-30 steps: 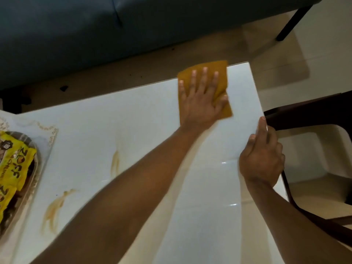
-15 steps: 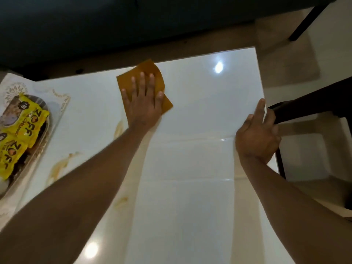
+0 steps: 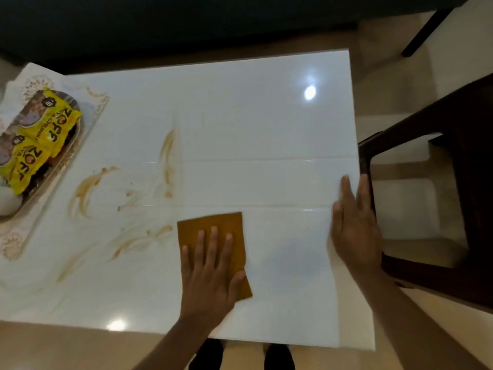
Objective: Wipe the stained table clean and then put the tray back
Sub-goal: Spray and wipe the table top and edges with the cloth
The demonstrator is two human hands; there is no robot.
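Table, glossy white, w/ brown stains left-centre; left hand flat on orange cloth near front edge. Right hand lies flat at right edge. Tray w/ yellow packets far left; dark chair at right.

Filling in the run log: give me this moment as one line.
left hand: flat on orange cloth | right hand: flat at table right edge | brown stains: unwiped | tray: far left

The room is dim, two bright lamp spots shine on the glossy white table near its far right corner and near edge, and the hands look a little blurry.
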